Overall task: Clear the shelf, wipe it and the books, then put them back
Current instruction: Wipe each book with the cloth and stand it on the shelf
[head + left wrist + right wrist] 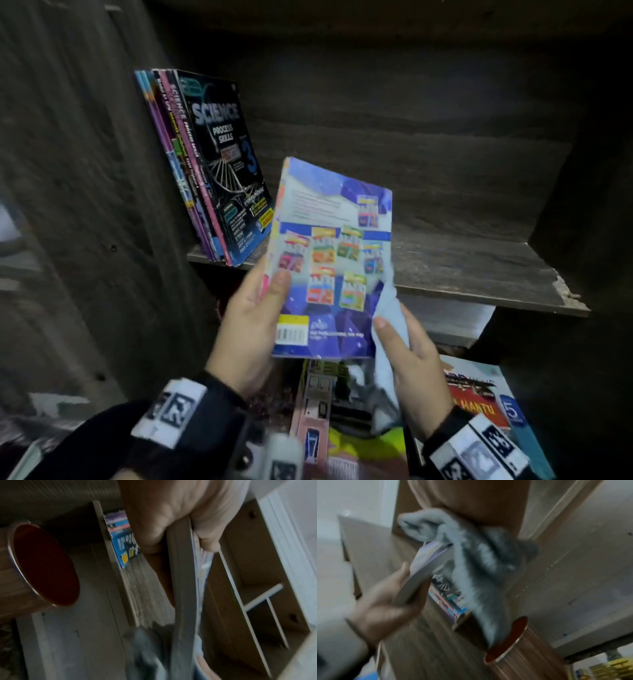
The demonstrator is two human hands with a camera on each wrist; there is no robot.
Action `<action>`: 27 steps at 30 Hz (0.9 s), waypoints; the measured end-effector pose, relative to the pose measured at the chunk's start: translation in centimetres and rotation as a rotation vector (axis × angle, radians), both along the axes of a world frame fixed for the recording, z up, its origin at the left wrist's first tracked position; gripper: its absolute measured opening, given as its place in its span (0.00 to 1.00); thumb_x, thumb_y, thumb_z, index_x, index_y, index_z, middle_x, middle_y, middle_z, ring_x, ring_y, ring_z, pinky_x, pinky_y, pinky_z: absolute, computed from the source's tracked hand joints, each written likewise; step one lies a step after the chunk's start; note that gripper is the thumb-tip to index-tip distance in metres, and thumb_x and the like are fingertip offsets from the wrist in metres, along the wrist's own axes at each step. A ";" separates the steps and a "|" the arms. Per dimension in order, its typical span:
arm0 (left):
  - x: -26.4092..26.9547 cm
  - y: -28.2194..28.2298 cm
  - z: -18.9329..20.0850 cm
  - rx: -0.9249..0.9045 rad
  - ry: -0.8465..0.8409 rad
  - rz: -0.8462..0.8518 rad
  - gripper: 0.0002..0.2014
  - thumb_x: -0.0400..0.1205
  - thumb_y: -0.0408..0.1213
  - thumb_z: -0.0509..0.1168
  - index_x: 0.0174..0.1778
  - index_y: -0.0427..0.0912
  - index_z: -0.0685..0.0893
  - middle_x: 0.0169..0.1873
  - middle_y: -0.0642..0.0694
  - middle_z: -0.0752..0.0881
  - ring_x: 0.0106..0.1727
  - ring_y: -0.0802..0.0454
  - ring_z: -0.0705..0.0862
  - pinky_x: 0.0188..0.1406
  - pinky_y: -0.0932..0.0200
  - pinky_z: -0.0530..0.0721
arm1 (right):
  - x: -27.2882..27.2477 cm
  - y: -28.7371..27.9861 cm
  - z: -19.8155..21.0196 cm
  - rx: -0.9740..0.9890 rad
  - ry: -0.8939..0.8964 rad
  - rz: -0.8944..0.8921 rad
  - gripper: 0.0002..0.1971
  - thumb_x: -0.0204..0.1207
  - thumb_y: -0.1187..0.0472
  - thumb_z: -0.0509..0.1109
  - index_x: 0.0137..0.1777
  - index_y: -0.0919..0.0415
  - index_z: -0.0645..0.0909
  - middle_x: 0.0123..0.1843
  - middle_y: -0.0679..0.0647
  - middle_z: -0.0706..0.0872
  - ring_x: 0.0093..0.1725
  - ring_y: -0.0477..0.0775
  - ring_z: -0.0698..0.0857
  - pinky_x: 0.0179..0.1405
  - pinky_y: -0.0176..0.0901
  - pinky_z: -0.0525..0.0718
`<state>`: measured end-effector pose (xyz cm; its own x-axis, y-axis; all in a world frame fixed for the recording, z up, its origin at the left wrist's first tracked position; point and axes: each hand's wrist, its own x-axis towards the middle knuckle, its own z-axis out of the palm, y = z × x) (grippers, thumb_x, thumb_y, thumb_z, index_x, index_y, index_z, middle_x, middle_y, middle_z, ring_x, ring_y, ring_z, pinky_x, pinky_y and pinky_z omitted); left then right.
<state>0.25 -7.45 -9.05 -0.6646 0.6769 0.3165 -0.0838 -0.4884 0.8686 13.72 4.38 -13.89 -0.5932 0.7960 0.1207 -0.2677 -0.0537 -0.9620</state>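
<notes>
Both hands (329, 342) blur; book (329, 260) hides most cloth (388, 318).

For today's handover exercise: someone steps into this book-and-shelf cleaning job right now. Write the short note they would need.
Left hand: grip on the blue book, back cover facing you, in front of the shelf.
Right hand: grip on the grey cloth, at the book's right edge.
Done: several books stand at the shelf's left end, Science Process Skills outermost.
Left: finish wiping the held book, shelve it, then handle the pile below.
</notes>
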 end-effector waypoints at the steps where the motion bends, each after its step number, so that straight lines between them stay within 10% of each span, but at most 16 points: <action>1: -1.3 -0.3 0.2 -0.006 0.008 0.002 0.20 0.80 0.38 0.59 0.69 0.42 0.77 0.59 0.39 0.88 0.55 0.42 0.89 0.50 0.48 0.89 | -0.1 -0.2 0.2 -0.052 0.023 0.107 0.21 0.74 0.60 0.72 0.68 0.59 0.80 0.62 0.56 0.88 0.58 0.55 0.88 0.54 0.46 0.87; 4: -4.3 -0.8 0.1 -0.078 0.072 0.004 0.19 0.78 0.38 0.62 0.65 0.42 0.80 0.56 0.40 0.89 0.51 0.45 0.90 0.46 0.52 0.89 | 0.0 0.1 1.3 -0.186 0.046 0.404 0.38 0.50 0.53 0.89 0.63 0.62 0.84 0.59 0.67 0.87 0.53 0.68 0.88 0.44 0.53 0.89; 8: -6.4 0.2 -0.6 -0.185 0.171 -0.079 0.20 0.76 0.34 0.65 0.65 0.38 0.81 0.54 0.43 0.90 0.50 0.49 0.89 0.50 0.55 0.88 | -1.1 -0.5 1.5 -0.132 -0.048 0.415 0.46 0.42 0.50 0.91 0.64 0.65 0.81 0.58 0.64 0.88 0.55 0.64 0.89 0.47 0.49 0.88; 13: -10.8 0.2 -0.5 -0.402 0.338 -0.030 0.09 0.83 0.29 0.62 0.48 0.44 0.87 0.33 0.52 0.90 0.30 0.59 0.87 0.30 0.65 0.84 | -2.4 -2.5 1.8 0.072 -0.144 0.121 0.17 0.70 0.71 0.76 0.58 0.60 0.83 0.47 0.50 0.92 0.45 0.50 0.91 0.36 0.34 0.87; 19: -17.3 -0.4 -1.2 -0.410 0.202 0.506 0.14 0.83 0.40 0.66 0.30 0.42 0.80 0.27 0.44 0.84 0.26 0.50 0.82 0.28 0.58 0.78 | -9.2 -0.6 3.1 0.441 -0.390 -0.215 0.14 0.68 0.46 0.77 0.48 0.53 0.83 0.46 0.47 0.91 0.49 0.51 0.89 0.53 0.53 0.86; 23: -18.7 0.5 -2.6 -0.459 0.209 0.518 0.13 0.80 0.43 0.71 0.29 0.47 0.81 0.30 0.35 0.85 0.31 0.44 0.85 0.38 0.42 0.86 | -16.1 -0.1 6.0 0.651 -0.540 -0.351 0.17 0.75 0.47 0.72 0.57 0.56 0.82 0.50 0.58 0.89 0.51 0.61 0.86 0.47 0.45 0.81; 27: -19.0 1.5 -3.5 -0.526 0.240 0.485 0.11 0.79 0.38 0.70 0.31 0.45 0.80 0.28 0.43 0.85 0.29 0.49 0.83 0.31 0.55 0.79 | -22.2 0.5 6.6 0.780 -0.715 -0.296 0.21 0.79 0.42 0.64 0.64 0.54 0.77 0.55 0.60 0.87 0.54 0.64 0.85 0.46 0.46 0.76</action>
